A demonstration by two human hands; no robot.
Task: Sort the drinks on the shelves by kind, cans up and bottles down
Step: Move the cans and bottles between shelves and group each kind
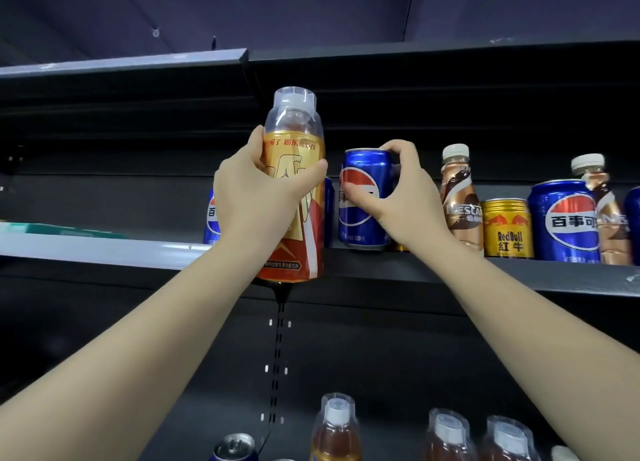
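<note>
My left hand grips an orange and gold labelled bottle with a clear cap cover, held upright in front of the upper shelf's edge. My right hand holds a blue Pepsi can standing on the upper shelf, fingers over its top and thumb on its front. Behind the bottle, two more Pepsi cans are partly hidden. To the right stand a Nescafe bottle, a Red Bull can, another Pepsi can and a second Nescafe bottle.
On the lower shelf stand several bottles with clear cap covers and a blue can, seen from above. A dark top shelf hangs overhead. The left stretch of the upper shelf holds only a flat green item.
</note>
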